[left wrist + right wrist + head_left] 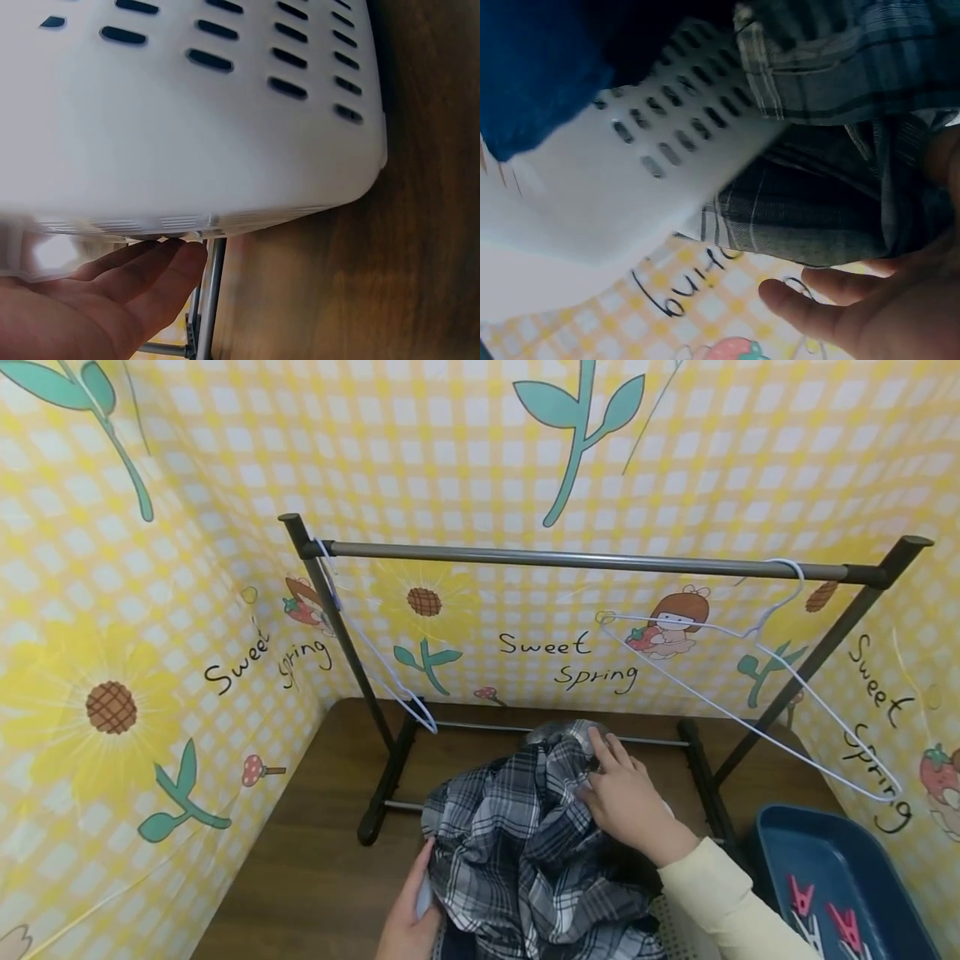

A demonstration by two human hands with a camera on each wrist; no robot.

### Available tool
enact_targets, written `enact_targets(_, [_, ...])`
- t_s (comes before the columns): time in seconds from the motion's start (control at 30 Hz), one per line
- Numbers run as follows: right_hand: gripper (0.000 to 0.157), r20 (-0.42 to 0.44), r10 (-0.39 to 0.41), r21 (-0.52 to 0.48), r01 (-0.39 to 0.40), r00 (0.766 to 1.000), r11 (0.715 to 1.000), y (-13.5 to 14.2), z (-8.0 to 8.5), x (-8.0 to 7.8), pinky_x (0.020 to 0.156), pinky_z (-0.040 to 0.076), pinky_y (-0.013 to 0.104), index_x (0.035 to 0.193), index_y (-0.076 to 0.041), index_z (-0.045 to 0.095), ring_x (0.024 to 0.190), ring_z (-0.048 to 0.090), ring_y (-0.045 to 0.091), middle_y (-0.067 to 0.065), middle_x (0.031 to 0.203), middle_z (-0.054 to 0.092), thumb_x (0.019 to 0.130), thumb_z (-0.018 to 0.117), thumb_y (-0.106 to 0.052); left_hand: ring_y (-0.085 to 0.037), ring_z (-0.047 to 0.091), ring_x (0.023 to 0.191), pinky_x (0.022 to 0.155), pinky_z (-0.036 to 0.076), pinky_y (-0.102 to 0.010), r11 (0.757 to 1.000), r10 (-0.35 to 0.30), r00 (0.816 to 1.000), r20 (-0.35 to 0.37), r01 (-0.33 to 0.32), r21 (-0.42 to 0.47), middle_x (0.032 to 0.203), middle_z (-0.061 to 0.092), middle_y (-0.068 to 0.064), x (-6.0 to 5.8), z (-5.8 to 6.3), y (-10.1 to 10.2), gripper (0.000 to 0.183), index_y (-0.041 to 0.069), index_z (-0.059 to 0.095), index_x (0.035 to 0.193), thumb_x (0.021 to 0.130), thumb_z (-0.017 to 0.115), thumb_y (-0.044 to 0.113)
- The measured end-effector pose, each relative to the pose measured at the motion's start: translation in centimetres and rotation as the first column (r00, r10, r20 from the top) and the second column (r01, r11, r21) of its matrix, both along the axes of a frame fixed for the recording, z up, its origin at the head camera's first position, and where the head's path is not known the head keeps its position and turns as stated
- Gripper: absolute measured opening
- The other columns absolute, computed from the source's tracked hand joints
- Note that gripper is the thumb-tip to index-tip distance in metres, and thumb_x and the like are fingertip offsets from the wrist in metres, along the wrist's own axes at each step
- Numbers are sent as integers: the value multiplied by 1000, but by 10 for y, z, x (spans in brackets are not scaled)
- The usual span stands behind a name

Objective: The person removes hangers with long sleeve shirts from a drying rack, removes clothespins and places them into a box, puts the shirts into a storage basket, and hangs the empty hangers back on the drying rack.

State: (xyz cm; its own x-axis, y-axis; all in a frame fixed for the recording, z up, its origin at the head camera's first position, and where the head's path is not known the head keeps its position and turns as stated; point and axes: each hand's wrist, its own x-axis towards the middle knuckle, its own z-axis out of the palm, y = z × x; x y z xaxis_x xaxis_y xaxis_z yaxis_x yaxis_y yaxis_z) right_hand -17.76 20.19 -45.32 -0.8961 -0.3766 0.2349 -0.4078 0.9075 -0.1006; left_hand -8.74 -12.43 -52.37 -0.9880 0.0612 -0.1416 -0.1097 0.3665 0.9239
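A crumpled black, grey and white plaid shirt [510,827] lies heaped over a white slotted basket [187,142], which it mostly covers in the head view. My right hand [626,797] rests on the far right of the heap. In the right wrist view, its straight, spread fingers [806,307] lie by the plaid cloth [802,232]. At the heap's left, my left hand [412,902] is at the basket's side; the left wrist view shows extended fingers [161,285] touching the wall. A dark blue cloth [540,82] hangs over the basket.
Behind the heap stands a black-legged rack with a metal rail [525,557]. One pale hanger [742,718] hangs on its right, another hanger [375,660] on its left. A blue tub [817,827] with pink and white clothespins stands right. Patterned cloth walls surround the brown table [300,852].
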Motion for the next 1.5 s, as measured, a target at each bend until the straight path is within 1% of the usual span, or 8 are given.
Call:
enact_targets(0.27, [21,-40,140,16,-140,989,990,-5,25,29,91,36,61,80,-10,71,135,20,43,19,150,25,86,66,-29,-39,22,135,103,21,-58,1000,8,999,41,-7,-11,152,22,-14,0,2,1,81,30,27,149,79,49,-6])
enact_targets(0.5, [31,178,204,-81,-192,963,978,-15,37,56,95,30,64,99,-8,73,136,18,41,15,152,23,90,59,-34,-40,22,134,102,21,-59,1000,12,998,58,-12,-3,152,22,-15,0,4,2,83,33,27,148,79,50,-5])
enact_targets(0.73, [21,383,331,-213,-267,862,940,-24,39,77,81,47,39,80,-18,66,91,62,19,22,140,40,94,56,-31,-36,24,134,103,22,-57,1000,15,999,29,-15,-10,152,24,-13,0,2,1,83,34,28,148,79,50,-6])
enact_targets(0.83, [19,467,353,-245,-265,811,933,-28,41,84,71,49,30,76,-24,61,78,61,11,22,133,49,94,57,-30,-36,24,134,103,22,-56,1000,10,1000,24,-10,-6,152,23,-14,0,3,1,83,33,28,148,79,49,-6])
enact_targets(1.0, [22,581,333,-195,-270,743,943,-38,42,94,86,48,40,97,-16,71,104,59,18,9,122,59,92,59,-33,-39,21,135,103,21,-59,1000,-3,998,58,3,2,153,20,-16,0,5,2,83,32,26,149,79,48,-6])
enact_targets(1.13, [18,647,318,-202,-245,693,948,-45,27,93,74,50,32,91,-15,71,79,57,5,-7,100,63,89,61,-30,-39,22,134,102,22,-59,1000,4,998,61,-4,-1,152,21,-17,0,7,2,82,33,27,149,80,49,-6])
enact_targets(1.33, [14,629,338,-186,-287,700,940,-50,-7,82,63,46,27,81,-18,67,68,50,3,-14,78,54,85,65,-31,-38,31,130,97,30,-55,999,25,999,38,-24,-41,150,27,-18,0,6,3,84,33,28,148,77,51,-6])
enact_targets(1.5, [29,595,384,-237,-302,706,923,-38,14,74,67,48,29,88,-19,65,76,54,5,-11,87,57,86,62,-47,-37,25,133,101,25,-56,1000,-2,999,48,2,-5,152,21,-16,-1,4,3,82,29,26,149,79,49,-6])
